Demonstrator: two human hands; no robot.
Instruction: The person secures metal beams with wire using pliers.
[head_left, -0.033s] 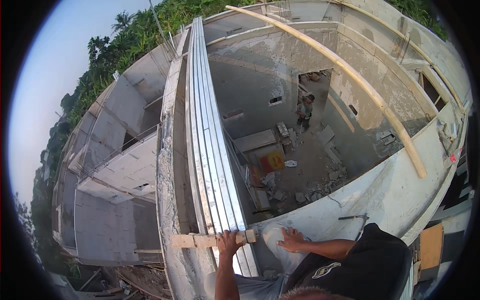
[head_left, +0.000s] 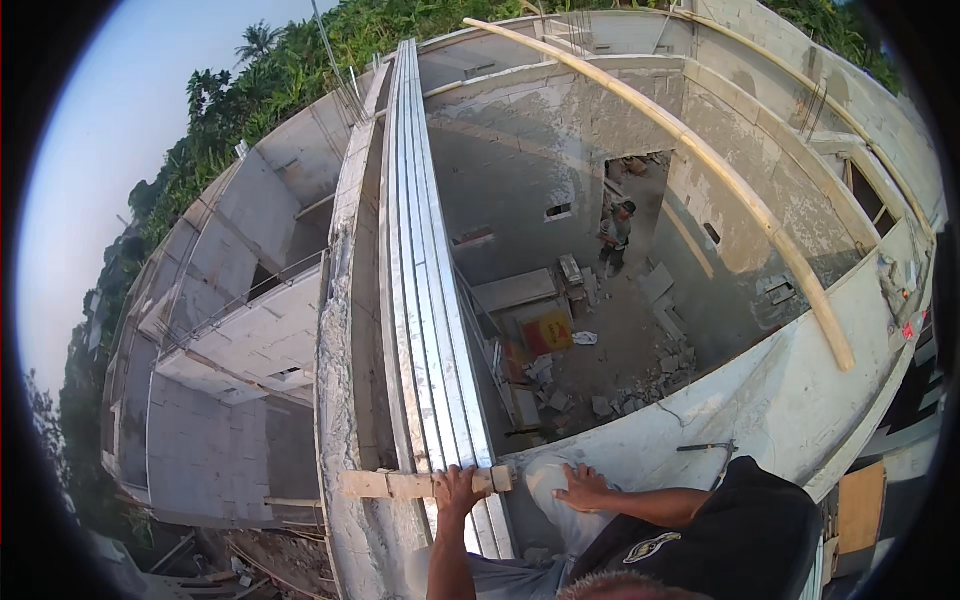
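Two bare hands show in my head view, and the left hand [head_left: 457, 490] is the one at work: half closed, its fingers bent over a short wooden batten [head_left: 385, 484]; whether the thumb hooks beneath it, I cannot tell. The right hand [head_left: 585, 490] lies open, fingers spread, by the bent knee [head_left: 546, 490], and grips nothing. The batten sits crosswise on the near part of a run of long metal profiles [head_left: 432, 300], its left end over the rough concrete wall top [head_left: 345, 410], its right end just past the outermost profile. In my judgement, sound practice is to keep the palm's pressure straight down over the profiles, the batten square to them, fingers clear of the metal edges, and body weight on the wall rather than on the batten. Farther right, a dark-handled tool [head_left: 705, 447] lies on the ledge, and a curved wooden pole [head_left: 700, 150] spans the open room. Below, a co-worker [head_left: 616, 238] stands near a doorway, with rubble [head_left: 600, 405] on the floor; any slip there would be hazardous.
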